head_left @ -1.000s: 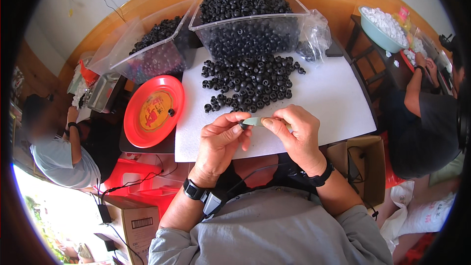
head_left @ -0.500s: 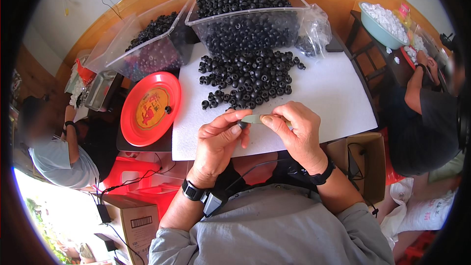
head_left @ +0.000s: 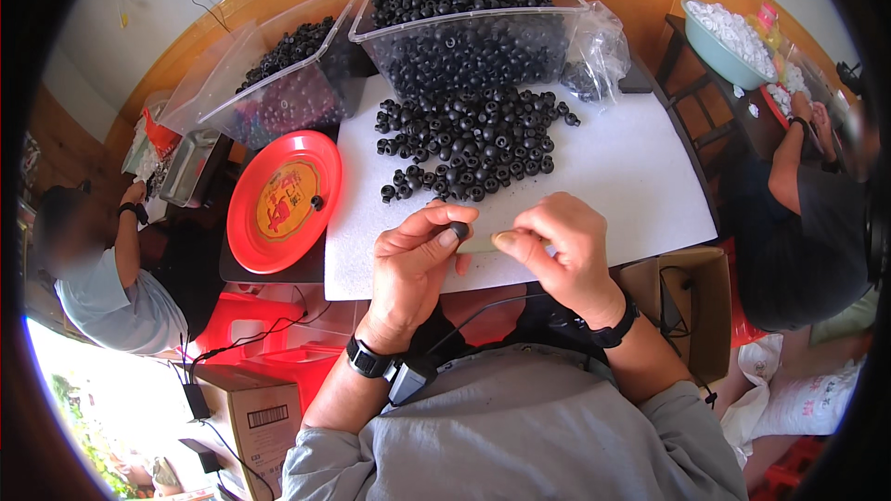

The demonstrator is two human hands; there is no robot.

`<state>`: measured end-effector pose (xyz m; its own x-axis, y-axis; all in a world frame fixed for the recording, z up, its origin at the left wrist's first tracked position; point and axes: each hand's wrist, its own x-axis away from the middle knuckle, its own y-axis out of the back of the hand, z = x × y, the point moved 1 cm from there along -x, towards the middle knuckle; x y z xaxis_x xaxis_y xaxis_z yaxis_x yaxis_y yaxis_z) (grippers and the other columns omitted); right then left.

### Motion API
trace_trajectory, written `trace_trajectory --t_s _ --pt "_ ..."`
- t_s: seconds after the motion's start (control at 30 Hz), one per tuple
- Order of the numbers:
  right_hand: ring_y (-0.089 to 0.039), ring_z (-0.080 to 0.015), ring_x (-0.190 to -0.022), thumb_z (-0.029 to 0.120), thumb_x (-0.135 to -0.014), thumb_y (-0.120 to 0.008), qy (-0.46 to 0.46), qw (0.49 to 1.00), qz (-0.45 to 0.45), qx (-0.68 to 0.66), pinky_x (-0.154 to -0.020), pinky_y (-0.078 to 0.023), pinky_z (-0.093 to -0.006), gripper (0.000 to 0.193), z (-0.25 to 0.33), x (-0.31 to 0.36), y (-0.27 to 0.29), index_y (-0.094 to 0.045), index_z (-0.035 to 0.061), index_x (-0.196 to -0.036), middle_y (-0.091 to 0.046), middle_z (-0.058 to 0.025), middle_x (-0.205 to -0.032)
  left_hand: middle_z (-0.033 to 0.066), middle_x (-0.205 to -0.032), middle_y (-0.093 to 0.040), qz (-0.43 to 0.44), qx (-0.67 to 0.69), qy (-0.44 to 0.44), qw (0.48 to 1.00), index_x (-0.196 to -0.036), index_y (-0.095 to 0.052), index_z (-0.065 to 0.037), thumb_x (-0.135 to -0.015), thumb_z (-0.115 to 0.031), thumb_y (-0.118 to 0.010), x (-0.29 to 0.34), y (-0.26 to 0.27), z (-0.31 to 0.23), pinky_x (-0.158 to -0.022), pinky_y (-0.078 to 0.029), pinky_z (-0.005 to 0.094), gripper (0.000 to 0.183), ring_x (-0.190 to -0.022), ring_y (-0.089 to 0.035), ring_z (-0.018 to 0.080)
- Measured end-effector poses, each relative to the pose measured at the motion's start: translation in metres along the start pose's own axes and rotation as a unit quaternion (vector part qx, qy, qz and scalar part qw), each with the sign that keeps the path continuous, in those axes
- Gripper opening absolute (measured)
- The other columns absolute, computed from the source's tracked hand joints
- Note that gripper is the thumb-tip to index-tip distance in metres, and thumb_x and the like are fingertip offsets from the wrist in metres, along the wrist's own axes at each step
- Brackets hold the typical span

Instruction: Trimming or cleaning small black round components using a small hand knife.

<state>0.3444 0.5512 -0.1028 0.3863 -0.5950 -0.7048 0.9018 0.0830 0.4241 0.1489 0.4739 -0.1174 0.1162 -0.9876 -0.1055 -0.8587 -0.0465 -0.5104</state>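
Note:
My left hand (head_left: pixel 413 260) pinches a small round black plastic part (head_left: pixel 458 230) between thumb and fingers, over the near edge of a white sheet (head_left: pixel 613 176) on the table. Facing it, my right hand (head_left: pixel 561 246) is closed on a thin, flat, pale green strip (head_left: pixel 479 245), whose free end reaches toward the part and sits just below it. Whether the two touch I cannot tell. Beyond my hands lies a loose pile of black parts (head_left: pixel 473 144), many with a hole in them.
Behind the pile stands a transparent bin (head_left: pixel 464 14) heaped with black parts; another bin (head_left: pixel 278 83) is to its left. A red plate (head_left: pixel 243 232) bears one black part. A cardboard box (head_left: pixel 705 315) sits right of my lap. People work at both sides, one near a green basin (head_left: pixel 710 46).
The strip has tilted and dropped from across the top of the black part to below it. My right hand has shifted slightly; the left still grips the part, now more exposed.

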Motion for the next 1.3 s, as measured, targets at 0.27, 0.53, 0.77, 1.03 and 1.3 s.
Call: trace_trajectory --t_s 0.27,0.53,0.77,1.03,1.3 --pt "-0.058 -0.0259 -0.061 0.018 -0.086 -0.083 -0.043 0.997 -0.06 0.023 -0.058 -0.043 -0.0398 0.023 -0.003 0.001 -0.012 -0.066 0.0081 -0.077 -0.061 -0.0054 -0.067 0.0111 -0.118 -0.064 0.011 -0.001 -0.018 1.0 -0.129 -0.071 0.004 -0.101 0.005 -0.06 0.006 0.001 -0.002 -0.076 -0.053 0.0306 0.029 -0.09 -0.063 0.019" --pt "-0.056 -0.0261 -0.061 0.016 -0.086 -0.083 -0.019 0.998 -0.044 0.029 -0.058 -0.042 -0.0406 0.022 0.006 0.0 -0.014 -0.065 0.0082 -0.076 -0.06 -0.0049 -0.067 0.01 -0.114 -0.065 -0.012 -0.021 -0.033 0.999 -0.126 -0.071 0.005 -0.1 0.002 -0.062 0.011 0.002 -0.005 -0.073 -0.051 0.0314 0.028 -0.087 -0.064 0.0192" --pt "-0.055 -0.0262 -0.061 0.015 -0.086 -0.083 -0.003 0.998 -0.036 0.047 -0.058 -0.042 -0.0404 0.022 0.017 -0.002 -0.01 -0.065 0.0083 -0.076 -0.06 -0.0042 -0.067 0.0094 -0.117 -0.063 0.016 -0.009 -0.03 0.999 -0.125 -0.072 0.004 -0.101 0.008 -0.057 0.014 0.001 -0.011 -0.077 -0.052 0.0301 0.028 -0.088 -0.061 0.0172" --pt "-0.054 -0.0232 -0.06 0.017 -0.083 -0.085 -0.009 0.996 -0.087 -0.028 -0.059 -0.04 -0.0388 0.022 0.016 0.003 0.001 -0.066 0.0092 -0.076 -0.058 -0.0018 -0.064 0.009 -0.109 -0.067 -0.05 -0.096 -0.073 0.991 -0.122 -0.073 0.004 -0.099 0.009 -0.058 0.022 -0.007 -0.033 -0.072 -0.054 0.0298 0.028 -0.086 -0.063 0.0164" --pt "-0.054 -0.0224 -0.061 0.018 -0.082 -0.086 0.036 0.997 -0.073 0.016 -0.059 -0.039 -0.0376 0.022 0.017 -0.002 0.018 -0.067 0.0095 -0.076 -0.059 -0.0007 -0.065 0.0042 -0.104 -0.071 -0.276 -0.465 -0.176 0.822 -0.113 -0.077 -0.002 -0.09 0.005 -0.067 0.008 0.084 -0.114 -0.071 -0.052 0.0288 0.026 -0.092 -0.064 0.0139"
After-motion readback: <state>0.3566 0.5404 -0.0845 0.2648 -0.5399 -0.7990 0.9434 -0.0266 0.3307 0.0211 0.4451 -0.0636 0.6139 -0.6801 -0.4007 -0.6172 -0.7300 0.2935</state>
